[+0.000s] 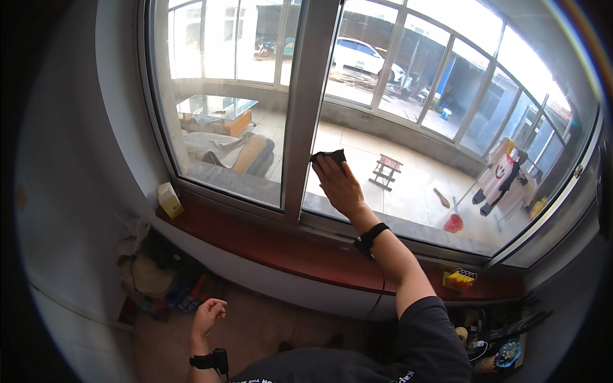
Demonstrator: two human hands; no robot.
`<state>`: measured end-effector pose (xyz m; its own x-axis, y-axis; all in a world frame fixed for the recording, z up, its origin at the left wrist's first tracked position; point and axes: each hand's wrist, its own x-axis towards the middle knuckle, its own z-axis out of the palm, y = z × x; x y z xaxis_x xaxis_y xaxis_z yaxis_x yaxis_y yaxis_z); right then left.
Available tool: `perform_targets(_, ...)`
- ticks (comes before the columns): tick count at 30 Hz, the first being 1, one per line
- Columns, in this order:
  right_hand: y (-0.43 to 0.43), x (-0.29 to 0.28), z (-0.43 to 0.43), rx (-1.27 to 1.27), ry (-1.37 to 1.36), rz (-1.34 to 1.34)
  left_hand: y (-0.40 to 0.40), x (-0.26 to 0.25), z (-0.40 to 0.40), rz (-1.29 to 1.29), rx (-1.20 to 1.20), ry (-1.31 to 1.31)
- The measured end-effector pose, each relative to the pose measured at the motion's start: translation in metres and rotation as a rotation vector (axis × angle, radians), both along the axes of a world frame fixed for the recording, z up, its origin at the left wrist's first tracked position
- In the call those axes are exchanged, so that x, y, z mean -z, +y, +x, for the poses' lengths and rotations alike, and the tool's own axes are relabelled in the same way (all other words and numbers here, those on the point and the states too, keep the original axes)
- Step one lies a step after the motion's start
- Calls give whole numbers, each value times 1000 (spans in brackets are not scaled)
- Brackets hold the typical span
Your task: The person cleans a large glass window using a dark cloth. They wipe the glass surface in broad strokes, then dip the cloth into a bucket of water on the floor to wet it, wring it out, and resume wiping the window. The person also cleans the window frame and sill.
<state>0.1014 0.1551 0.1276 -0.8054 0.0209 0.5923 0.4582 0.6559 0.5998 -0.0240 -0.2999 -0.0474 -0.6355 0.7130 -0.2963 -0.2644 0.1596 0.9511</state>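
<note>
My right hand (339,187) holds a folded black cloth (330,157) flat against the right-hand window pane (354,139), close to the metal middle frame (306,115). Its fingers lie over the cloth and hide much of it. Low on the left, my left hand (209,316) hangs over the floor, its fingers loosely curled with nothing visible in them. Both wrists wear black bands. A left pane (230,86) fills the other half of the window, with hazy marks on the glass.
Below the window runs a red-brown sill (258,244), carrying a small pale box (169,200) and a yellow item with a wire coil (459,279). Bags and cloth items (158,273) are piled at lower left. Clutter with a blue container (507,353) stands at lower right.
</note>
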Motion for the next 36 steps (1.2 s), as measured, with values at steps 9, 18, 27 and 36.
perform_targets(9,16,-68,16,19,362,-107,21,7,12,1,102,-8)
perform_targets(18,69,-11,165,189,383,-221,86,-10,35,-8,198,35)
perform_targets(27,138,7,322,270,839,-65,138,-25,71,-40,262,46)
perform_targets(36,138,9,325,208,1092,-167,193,-33,105,-79,339,73)
